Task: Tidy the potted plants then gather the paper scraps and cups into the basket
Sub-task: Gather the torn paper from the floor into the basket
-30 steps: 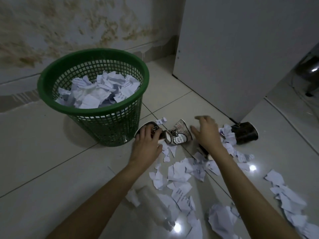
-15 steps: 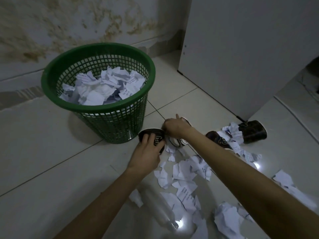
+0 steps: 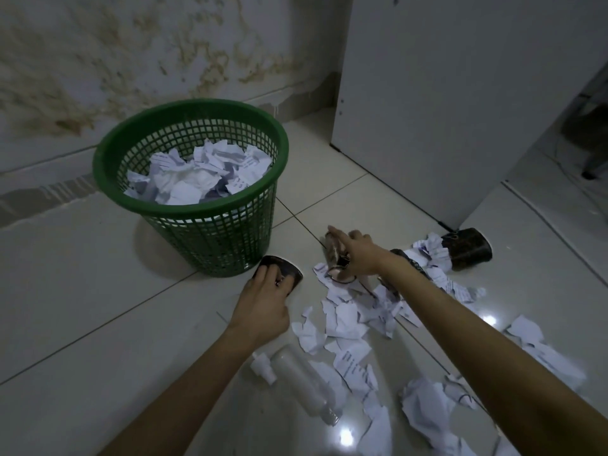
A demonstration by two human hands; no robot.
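1. Basket [image 3: 131, 209] stands just beyond my left fingers, already well filled with paper scraps. I judge the paper step partly done. No potted plants in view; I cannot tell how that step stands.
2. Left hand [image 3: 263, 307]: fingers curled over a dark cup [image 3: 289, 274] lying on the floor beside the basket base. It is gripped but not lifted.
3. A clear bottle [image 3: 306, 383] lies on the floor behind the left wrist.
4. Right hand [image 3: 358, 255]: fingers wrapped round a printed cup [image 3: 335, 261], tilted, rim down toward the floor.
5. Loose scraps [image 3: 345, 320] are strewn below and right of the right fingers, and another dark cup [image 3: 467, 248] lies well to their right. My estimate: both held cups, that third cup and much paper are left to gather.
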